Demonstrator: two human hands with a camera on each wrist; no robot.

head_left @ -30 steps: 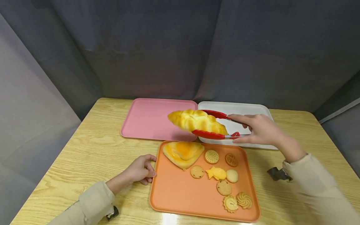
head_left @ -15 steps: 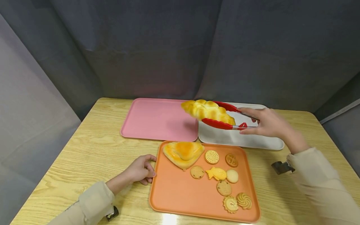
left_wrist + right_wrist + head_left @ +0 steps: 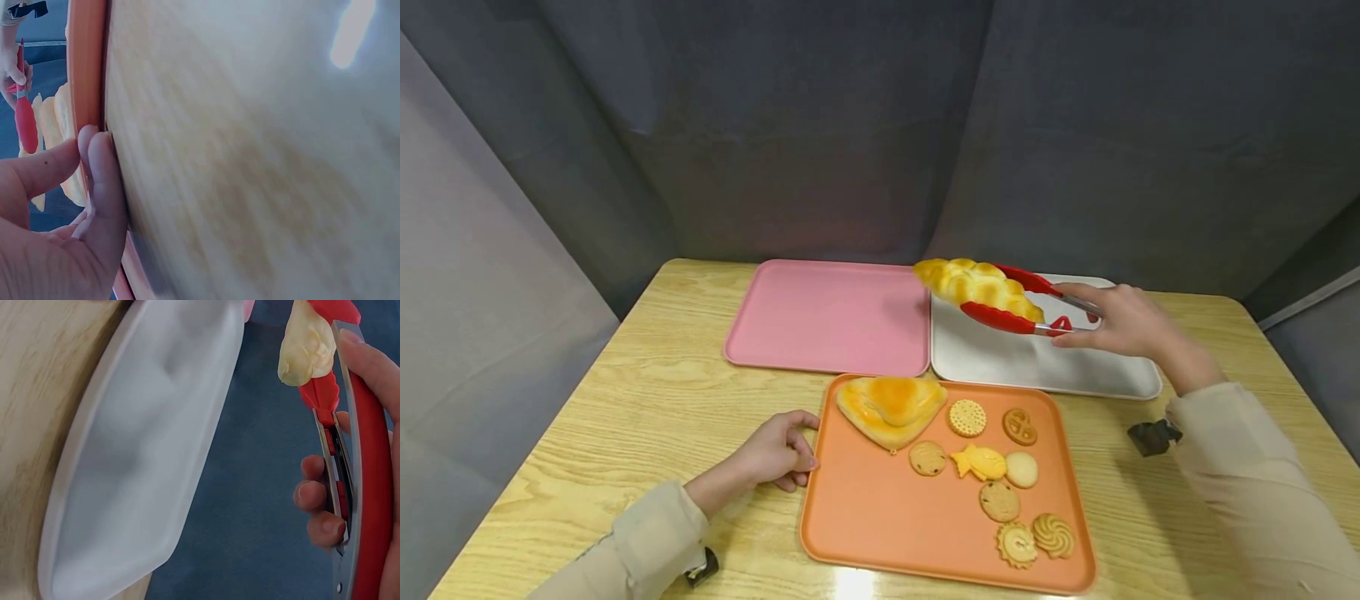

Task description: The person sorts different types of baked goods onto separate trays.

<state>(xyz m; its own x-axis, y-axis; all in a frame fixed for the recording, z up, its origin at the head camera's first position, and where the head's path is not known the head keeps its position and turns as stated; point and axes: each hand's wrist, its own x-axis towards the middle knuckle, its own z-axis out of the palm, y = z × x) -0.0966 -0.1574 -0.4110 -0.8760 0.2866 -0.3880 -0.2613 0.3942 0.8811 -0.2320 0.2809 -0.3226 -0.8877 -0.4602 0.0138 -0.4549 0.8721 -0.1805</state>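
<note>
My right hand (image 3: 1123,325) grips a pair of red-tipped tongs (image 3: 1000,318), also seen close in the right wrist view, where the fingers wrap the red and metal handles (image 3: 369,481). Between the tong tips is a braided bread loaf (image 3: 973,283), held in the air over the white tray (image 3: 1045,362). Its left end reaches past the seam with the pink tray (image 3: 827,321). My left hand (image 3: 775,450) pinches the left rim of the orange tray (image 3: 865,508); the left wrist view shows its fingers against that orange rim (image 3: 87,62).
A triangular bread (image 3: 891,408) lies at the orange tray's back left corner. Several cookies, among them a fish-shaped one (image 3: 981,462) and a swirl one (image 3: 1054,535), lie on its right half. A dark curtain (image 3: 812,133) hangs behind the wooden table (image 3: 647,375).
My right hand has carried the tongs and loaf right and farther back, from over the inner edges of the pink and white trays to over the white one. My left hand stays put.
</note>
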